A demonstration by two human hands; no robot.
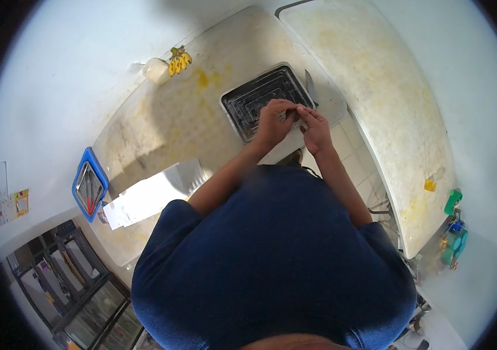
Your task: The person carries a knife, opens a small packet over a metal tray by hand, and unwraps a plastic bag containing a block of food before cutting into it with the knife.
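My left hand (274,122) and my right hand (316,130) meet at the fingertips over the near right part of a black rectangular tray (242,99) with a pale rim. Both hands are closed in a pinch. Something small and dark shows between and below the fingers, but I cannot make out what it is. The tray's inside has stepped, ridged lines, and my hands hide its near right corner. Beside the tray's right edge lies a knife (311,86), its blade pointing away from me.
On the stained table (172,122), bananas (179,61) sit by a pale cylindrical container (156,70) at the back. To the left are white sheets (152,195) and a blue-rimmed tray (106,175) holding utensils. A second table (388,87) stands right, with a green object (452,202) beyond.
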